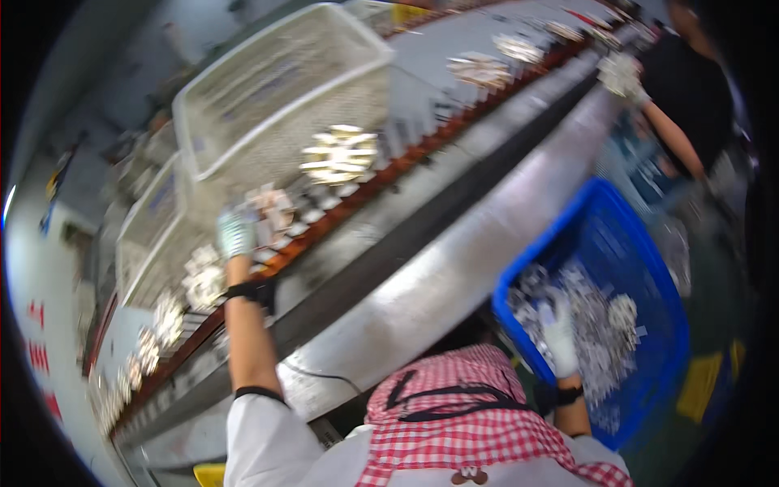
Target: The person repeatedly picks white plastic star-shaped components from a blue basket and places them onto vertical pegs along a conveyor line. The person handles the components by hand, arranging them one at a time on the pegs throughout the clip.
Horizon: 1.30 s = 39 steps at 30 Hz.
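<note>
My left hand, in a pale knitted glove, reaches over the rail-edged line on the left. It is right beside a blurred pinkish-white cluster and seems to touch it; motion smears the fingers. Farther up the line sits a round, pale yellow piece with strips across it. Another pale cluster lies just nearer than my left hand. My right hand, gloved in white, is inside a blue plastic basket. Its fingers are stretched out over a heap of small clear-and-white pieces, with no held thing visible.
Two white plastic crates stand beyond the line. A reddish-brown rail and a shiny metal ledge run diagonally past me. At the far right a person in black reaches a gloved hand to the line.
</note>
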Tool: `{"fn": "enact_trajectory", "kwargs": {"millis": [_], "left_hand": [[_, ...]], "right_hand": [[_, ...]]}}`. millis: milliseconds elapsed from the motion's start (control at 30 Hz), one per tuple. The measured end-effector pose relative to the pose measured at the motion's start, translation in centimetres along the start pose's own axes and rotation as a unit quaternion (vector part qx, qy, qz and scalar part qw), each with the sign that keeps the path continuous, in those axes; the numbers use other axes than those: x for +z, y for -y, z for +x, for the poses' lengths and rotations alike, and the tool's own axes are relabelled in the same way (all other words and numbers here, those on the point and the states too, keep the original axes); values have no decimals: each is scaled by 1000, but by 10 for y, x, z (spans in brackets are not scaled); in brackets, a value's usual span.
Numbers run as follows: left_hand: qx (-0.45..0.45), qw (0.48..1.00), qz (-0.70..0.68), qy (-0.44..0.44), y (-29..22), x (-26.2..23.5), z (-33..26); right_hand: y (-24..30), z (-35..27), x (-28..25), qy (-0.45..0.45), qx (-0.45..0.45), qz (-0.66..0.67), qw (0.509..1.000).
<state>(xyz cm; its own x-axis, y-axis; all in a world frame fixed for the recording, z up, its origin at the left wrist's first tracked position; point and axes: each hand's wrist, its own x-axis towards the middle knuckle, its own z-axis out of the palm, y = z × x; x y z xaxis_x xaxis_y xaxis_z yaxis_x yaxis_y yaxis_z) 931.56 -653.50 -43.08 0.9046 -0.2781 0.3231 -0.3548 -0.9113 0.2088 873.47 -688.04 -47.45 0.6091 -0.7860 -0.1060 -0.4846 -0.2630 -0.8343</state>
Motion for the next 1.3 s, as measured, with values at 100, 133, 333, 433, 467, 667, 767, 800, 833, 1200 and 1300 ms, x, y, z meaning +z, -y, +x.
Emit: {"fn": "enact_trajectory", "kwargs": {"millis": [100, 133, 333, 433, 467, 667, 767, 800, 833, 1200, 1300], "left_hand": [[-38, 993, 46, 99, 96, 40, 12], [-46, 995, 38, 86, 68, 47, 14], [-131, 980, 104, 107, 74, 25, 29], [-42, 991, 110, 62, 68, -14, 29], [33, 994, 95, -46, 53, -29, 22], [5, 968, -197, 154, -294, -46, -79], [175, 855, -291, 393, -466, -2, -172], [167, 786, -332, 494, -492, 20, -195], [178, 727, -333, 573, -517, 38, -220], [36, 390, -213, 895, -611, 121, -394], [-182, 299, -400, 847, -630, 106, -359]], "right_hand": [[-37, 31, -33, -18, -56, -133, 989], [-50, 34, -54, -25, 19, -132, 991], [-221, 90, -135, -57, 118, -219, 967], [-254, 104, -141, 129, 278, -276, 911], [-242, 107, -139, 191, 306, -323, 875], [-342, 37, -89, 375, 379, -318, 784], [-309, 50, -89, 385, 339, -330, 793], [-354, 16, -73, 307, 414, -294, 805], [-361, 5, -70, 285, 427, -300, 804], [-159, 77, -199, 67, 327, 28, 942], [-98, 100, -179, 175, 183, -26, 967]]}}
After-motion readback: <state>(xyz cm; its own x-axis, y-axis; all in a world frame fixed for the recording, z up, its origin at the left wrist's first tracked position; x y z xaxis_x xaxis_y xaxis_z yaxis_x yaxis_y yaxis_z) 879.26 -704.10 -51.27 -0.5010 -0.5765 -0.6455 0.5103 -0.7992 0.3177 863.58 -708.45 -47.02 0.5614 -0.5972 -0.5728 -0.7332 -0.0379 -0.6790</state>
